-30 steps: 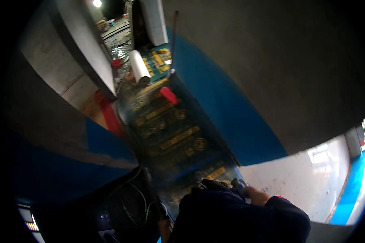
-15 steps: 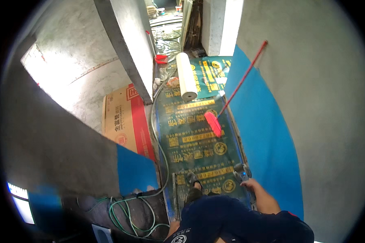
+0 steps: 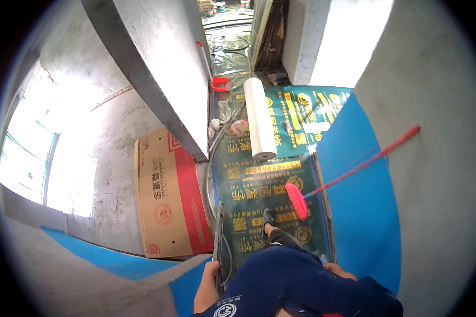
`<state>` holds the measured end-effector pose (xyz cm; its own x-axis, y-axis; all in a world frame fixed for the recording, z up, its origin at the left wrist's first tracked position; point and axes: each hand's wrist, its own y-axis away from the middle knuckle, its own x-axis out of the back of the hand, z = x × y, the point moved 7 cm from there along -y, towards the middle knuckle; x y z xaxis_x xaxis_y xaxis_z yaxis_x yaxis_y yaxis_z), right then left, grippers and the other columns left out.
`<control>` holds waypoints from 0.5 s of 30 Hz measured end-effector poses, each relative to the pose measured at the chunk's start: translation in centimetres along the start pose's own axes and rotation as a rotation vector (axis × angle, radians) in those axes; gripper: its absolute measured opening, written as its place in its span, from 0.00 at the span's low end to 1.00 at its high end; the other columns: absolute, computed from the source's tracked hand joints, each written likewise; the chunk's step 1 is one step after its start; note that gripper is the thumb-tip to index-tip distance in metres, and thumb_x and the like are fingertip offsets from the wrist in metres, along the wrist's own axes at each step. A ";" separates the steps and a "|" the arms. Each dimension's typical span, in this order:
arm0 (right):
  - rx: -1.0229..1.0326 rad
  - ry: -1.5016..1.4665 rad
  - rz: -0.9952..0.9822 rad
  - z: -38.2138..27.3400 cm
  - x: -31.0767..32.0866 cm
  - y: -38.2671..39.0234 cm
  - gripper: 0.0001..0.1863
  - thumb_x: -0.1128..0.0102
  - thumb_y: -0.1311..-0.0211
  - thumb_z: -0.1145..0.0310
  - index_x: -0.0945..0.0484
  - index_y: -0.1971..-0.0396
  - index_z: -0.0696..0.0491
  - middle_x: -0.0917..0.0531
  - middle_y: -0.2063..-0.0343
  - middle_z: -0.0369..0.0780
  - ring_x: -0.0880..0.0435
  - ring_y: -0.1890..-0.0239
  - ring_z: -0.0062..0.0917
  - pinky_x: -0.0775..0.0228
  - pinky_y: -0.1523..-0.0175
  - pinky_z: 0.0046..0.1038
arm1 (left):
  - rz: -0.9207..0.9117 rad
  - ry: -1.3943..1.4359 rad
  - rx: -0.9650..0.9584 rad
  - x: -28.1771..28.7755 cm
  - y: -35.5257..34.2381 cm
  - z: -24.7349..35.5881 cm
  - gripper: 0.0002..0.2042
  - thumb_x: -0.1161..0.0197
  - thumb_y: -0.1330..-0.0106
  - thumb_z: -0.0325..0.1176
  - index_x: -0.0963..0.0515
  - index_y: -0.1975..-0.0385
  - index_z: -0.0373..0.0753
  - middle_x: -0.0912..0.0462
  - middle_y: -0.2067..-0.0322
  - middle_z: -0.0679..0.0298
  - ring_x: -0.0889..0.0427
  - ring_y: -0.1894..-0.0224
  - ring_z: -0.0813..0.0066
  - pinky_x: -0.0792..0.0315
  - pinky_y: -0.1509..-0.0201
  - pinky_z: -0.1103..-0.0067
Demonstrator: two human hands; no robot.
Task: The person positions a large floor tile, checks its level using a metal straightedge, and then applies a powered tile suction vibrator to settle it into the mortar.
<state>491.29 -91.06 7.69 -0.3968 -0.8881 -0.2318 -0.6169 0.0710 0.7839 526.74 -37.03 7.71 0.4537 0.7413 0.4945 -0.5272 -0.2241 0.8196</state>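
My left hand (image 3: 212, 268) is closed around a long, narrow grey metal bar (image 3: 218, 232) at my left side. My right hand (image 3: 333, 268) is at my right hip, partly hidden by my dark shirt, on a small grey object (image 3: 319, 258) that I cannot make out. My shoe (image 3: 268, 216) is on green printed floor sheeting (image 3: 254, 169). A red broom (image 3: 297, 202), its long handle angled to the right, is on the sheeting in front of me.
A white roll (image 3: 259, 119) lies ahead near a red dustpan (image 3: 220, 83). Hoses (image 3: 212, 185) run along the left edge. A cardboard sheet (image 3: 161, 216) covers floor in the left room. Wall corners (image 3: 180, 105) narrow the passage, and blue coating (image 3: 354, 211) bands the right wall.
The view has advanced along the passage; the roll and broom appear closer, the handle at a flatter angle. My left hand has come into view with the bar, and my right hand sits lower.
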 end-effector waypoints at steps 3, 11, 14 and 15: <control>-0.274 -0.353 0.021 -5.6 -0.1 -8.3 0.13 0.45 0.40 0.66 0.18 0.64 0.60 0.16 0.66 0.43 0.18 0.64 0.33 0.27 0.53 0.38 | 0.039 -0.186 0.078 3.0 1.0 6.8 0.12 0.34 0.53 0.29 0.19 0.72 0.26 0.16 0.73 0.52 0.16 0.71 0.59 0.26 0.68 0.67; -0.428 0.619 0.298 -42.8 -7.0 -31.0 0.19 0.28 0.50 0.52 0.15 0.77 0.56 0.17 0.79 0.43 0.22 0.81 0.31 0.32 0.75 0.34 | -0.009 0.091 0.083 6.3 -9.0 22.5 0.12 0.37 0.51 0.26 0.19 0.67 0.29 0.16 0.72 0.54 0.16 0.70 0.61 0.25 0.66 0.68; -0.235 0.441 0.459 -54.2 -8.1 -34.6 0.18 0.28 0.49 0.55 0.15 0.75 0.58 0.16 0.78 0.41 0.20 0.79 0.29 0.29 0.74 0.31 | -0.158 -0.196 -0.084 6.4 -15.3 32.0 0.13 0.40 0.45 0.30 0.19 0.63 0.31 0.16 0.67 0.52 0.15 0.66 0.57 0.23 0.61 0.65; -0.228 0.418 0.449 -56.6 -10.5 -36.3 0.17 0.27 0.50 0.57 0.16 0.76 0.56 0.17 0.79 0.41 0.21 0.80 0.28 0.30 0.75 0.31 | -0.225 -0.271 -0.110 7.5 -18.3 33.3 0.14 0.40 0.44 0.31 0.19 0.61 0.31 0.16 0.66 0.51 0.15 0.64 0.56 0.23 0.60 0.63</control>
<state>556.30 -110.04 14.24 -0.2560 -0.8993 0.3546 -0.2750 0.4195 0.8651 563.74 -48.49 6.04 0.7335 0.5663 0.3759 -0.4596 0.0059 0.8881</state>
